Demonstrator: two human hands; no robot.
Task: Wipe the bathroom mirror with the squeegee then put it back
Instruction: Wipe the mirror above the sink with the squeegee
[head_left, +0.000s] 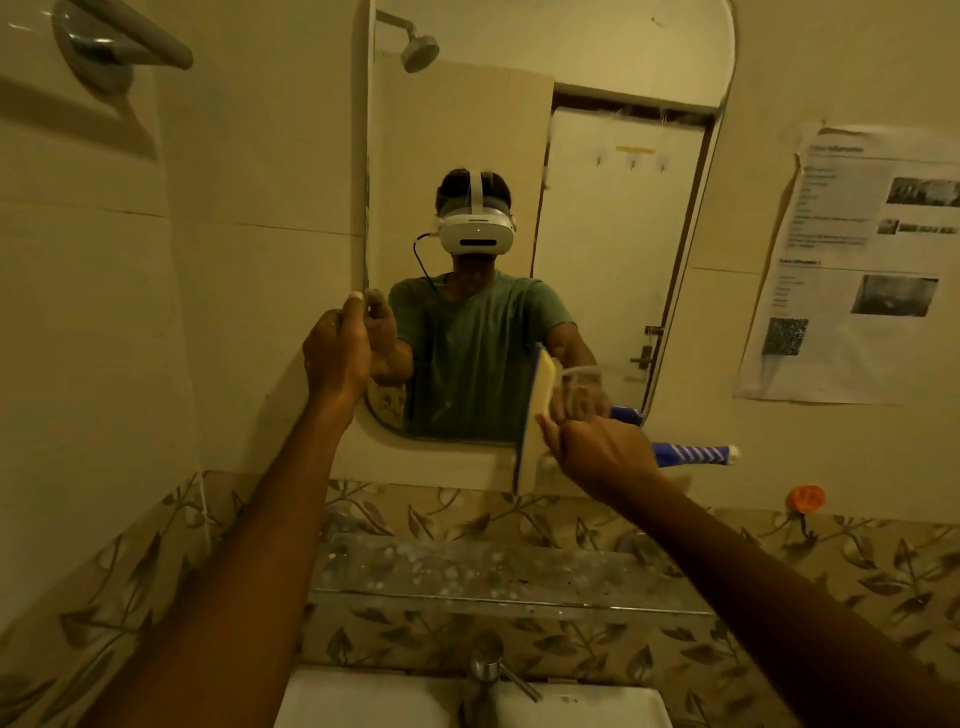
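Squeegee upright against mirror, right hand gripping it; left hand closed on mirror's edge.

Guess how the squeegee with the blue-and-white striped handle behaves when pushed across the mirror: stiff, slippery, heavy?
The blue-edged squeegee with a pale sponge head looks light: the right hand holds it alone, near the head. The striped handle juts out straight, so probably rigid. The sponge likely compresses against the rounded wall mirror; its edge probably glides.
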